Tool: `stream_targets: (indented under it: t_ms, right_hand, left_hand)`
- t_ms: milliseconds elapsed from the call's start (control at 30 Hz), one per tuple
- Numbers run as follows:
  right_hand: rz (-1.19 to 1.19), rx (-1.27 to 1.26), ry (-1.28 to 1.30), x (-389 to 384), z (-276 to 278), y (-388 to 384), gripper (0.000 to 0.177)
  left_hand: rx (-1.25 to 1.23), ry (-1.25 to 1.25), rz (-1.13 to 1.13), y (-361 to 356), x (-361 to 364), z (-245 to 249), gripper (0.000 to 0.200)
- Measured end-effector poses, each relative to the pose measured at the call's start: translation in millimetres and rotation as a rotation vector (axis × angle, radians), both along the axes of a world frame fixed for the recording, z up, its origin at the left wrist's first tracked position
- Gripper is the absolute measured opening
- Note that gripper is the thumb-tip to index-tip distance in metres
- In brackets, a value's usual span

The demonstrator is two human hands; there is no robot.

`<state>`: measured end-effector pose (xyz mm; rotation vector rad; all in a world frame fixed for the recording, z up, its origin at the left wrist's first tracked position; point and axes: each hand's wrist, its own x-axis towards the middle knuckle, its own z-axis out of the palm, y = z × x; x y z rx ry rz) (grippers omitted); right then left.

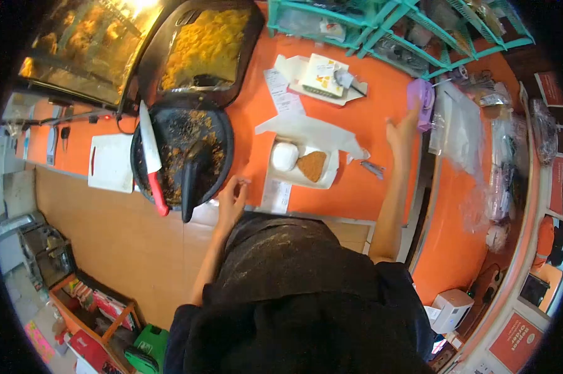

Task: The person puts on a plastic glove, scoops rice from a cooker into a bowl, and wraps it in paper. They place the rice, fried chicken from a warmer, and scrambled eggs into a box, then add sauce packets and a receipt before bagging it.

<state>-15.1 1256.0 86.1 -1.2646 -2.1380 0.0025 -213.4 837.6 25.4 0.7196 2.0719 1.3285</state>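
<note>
Standing by the orange bench [356, 187], I see both of the person's hands empty. The left hand [231, 201] hovers at the near edge with its fingers loosely spread and slightly curled, just beside the right rim of a dark stone mortar [222, 124] and close to a receipt [276, 196] lying at the edge. A black pestle [191, 184] rests in the mortar with its long axis running near to far, its thick end poking over the near rim towards the person. A knife [149, 146] lies across the mortar's left rim on much the same line, blade to the far side and red handle near. The right hand [401, 132] is stretched out flat and wide towards the far right, fingertips at a purple object [422, 100]; whether they touch it, I cannot tell. Between the hands sits an open paper box [329, 174], longer left to right, holding a rice ball [285, 156] on the left and a fried piece [311, 166] on the right, its flap folded back to the far side. A white cutting board [110, 163] lies left of the mortar, a tray of crumbs [206, 43] beyond it, and plastic bags [462, 134] sit right of the purple object.
</note>
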Motion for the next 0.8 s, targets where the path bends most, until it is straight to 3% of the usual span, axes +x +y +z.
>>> stream_targets:
  t_ms: [67, 133, 233, 300, 433, 533, 567, 667, 733, 800]
  right_hand:
    - [0.004, 0.081, -0.152, 14.6, -19.5, 45.0, 0.029]
    - [0.08, -0.174, -0.062, 8.1, -17.7, 79.5, 0.037]
    - [0.231, -0.203, 0.122, -23.9, -8.1, 140.0, 0.04]
    - [0.111, -0.284, 0.053, -45.7, -16.5, 192.4, 0.04]
    - [0.036, -0.39, 0.032, -76.0, -56.1, 285.7, 0.039]
    - [0.182, -0.39, 0.08, -90.9, -111.3, 342.6, 0.039]
    - [0.214, -0.526, 0.063, -94.9, -120.5, 351.8, 0.044]
    - [-0.085, -0.485, 0.279, -106.8, -97.7, 322.0, 0.04]
    - [-0.103, -0.365, 0.464, -102.8, -106.9, 316.3, 0.038]
    - [-0.039, -0.062, 0.592, -93.8, -133.8, 332.0, 0.028]
  left_hand:
    - [-0.017, -0.063, 0.069, 5.6, 6.2, -3.1, 0.008]
    - [0.053, -0.06, 0.134, 13.5, 11.5, -6.7, 0.009]
    - [0.034, -0.043, 0.19, 28.4, 20.1, -4.2, 0.01]
    - [0.021, -0.031, 0.233, 41.6, 29.8, 6.2, 0.011]
    - [-0.024, -0.008, 0.28, 54.2, 47.8, 16.7, 0.012]
    - [-0.086, -0.029, 0.325, 58.3, 62.9, 23.7, 0.013]
    - [-0.11, -0.04, 0.33, 57.2, 67.7, 24.8, 0.013]
    - [-0.166, -0.03, 0.343, 56.2, 76.8, 29.0, 0.013]
    - [-0.187, 0.029, 0.354, 53.4, 80.8, 32.7, 0.013]
    - [-0.2, 0.128, 0.38, 50.7, 78.5, 36.0, 0.012]
